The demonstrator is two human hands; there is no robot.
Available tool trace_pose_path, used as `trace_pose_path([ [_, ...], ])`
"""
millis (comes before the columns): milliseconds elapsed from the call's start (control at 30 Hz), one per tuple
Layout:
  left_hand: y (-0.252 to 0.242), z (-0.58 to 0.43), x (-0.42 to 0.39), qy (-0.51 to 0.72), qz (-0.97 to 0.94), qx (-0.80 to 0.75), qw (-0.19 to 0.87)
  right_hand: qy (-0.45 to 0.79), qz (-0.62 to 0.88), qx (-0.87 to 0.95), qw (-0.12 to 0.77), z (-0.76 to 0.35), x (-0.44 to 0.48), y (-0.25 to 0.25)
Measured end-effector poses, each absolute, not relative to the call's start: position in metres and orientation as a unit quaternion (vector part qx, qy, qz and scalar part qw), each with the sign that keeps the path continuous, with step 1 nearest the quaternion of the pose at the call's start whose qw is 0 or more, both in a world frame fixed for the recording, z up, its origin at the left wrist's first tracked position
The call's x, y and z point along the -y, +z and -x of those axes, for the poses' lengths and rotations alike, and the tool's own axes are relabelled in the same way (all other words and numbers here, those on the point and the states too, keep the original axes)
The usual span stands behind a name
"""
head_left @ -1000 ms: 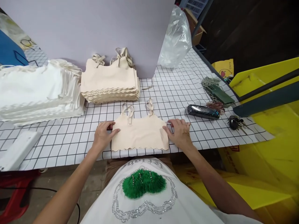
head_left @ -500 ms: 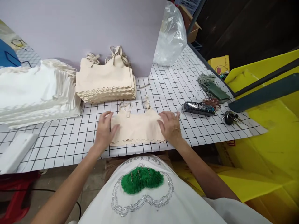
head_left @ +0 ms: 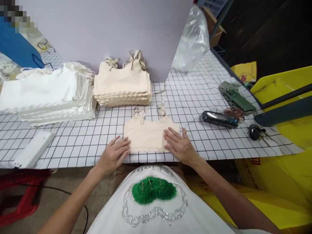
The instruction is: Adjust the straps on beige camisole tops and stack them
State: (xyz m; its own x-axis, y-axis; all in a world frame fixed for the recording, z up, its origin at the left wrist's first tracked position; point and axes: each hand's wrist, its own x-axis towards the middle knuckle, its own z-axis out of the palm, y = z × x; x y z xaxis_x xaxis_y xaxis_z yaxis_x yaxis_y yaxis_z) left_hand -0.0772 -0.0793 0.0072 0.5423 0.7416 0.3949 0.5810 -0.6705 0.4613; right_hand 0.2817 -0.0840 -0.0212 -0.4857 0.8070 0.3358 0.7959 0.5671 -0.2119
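Note:
A beige camisole top lies flat near the table's front edge, its straps pointing away from me and its wavy hem toward me. My left hand rests at its lower left corner, fingers stretched out and just touching the edge. On its right side my right hand lies flat, fingers spread over the fabric. Behind it stands a neat stack of the same beige tops, straps bunched on top. Left of that is a taller pile of white tops.
A grid-patterned cloth covers the table. On the right lie a shiny black case, keys and a green phone-like object. A white power strip sits at left. A pale board and a clear plastic bag stand behind.
My left hand has slid down from the top's left side to its lower corner. The right hand has moved inward and flattened on the fabric. The view has shifted left.

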Motion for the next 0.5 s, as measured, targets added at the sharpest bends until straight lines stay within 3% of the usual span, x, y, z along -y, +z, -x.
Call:
trace_pose_path([
  [200,0.012,0.072,0.059,0.408,-0.793,-0.441,0.099,0.027,0.556,0.773,0.302,-0.318,0.011,-0.003],
  [500,0.017,-0.018,0.000,0.357,-0.845,-0.357,0.175,0.104,0.649,0.740,0.141,-0.257,-0.096,0.016],
])
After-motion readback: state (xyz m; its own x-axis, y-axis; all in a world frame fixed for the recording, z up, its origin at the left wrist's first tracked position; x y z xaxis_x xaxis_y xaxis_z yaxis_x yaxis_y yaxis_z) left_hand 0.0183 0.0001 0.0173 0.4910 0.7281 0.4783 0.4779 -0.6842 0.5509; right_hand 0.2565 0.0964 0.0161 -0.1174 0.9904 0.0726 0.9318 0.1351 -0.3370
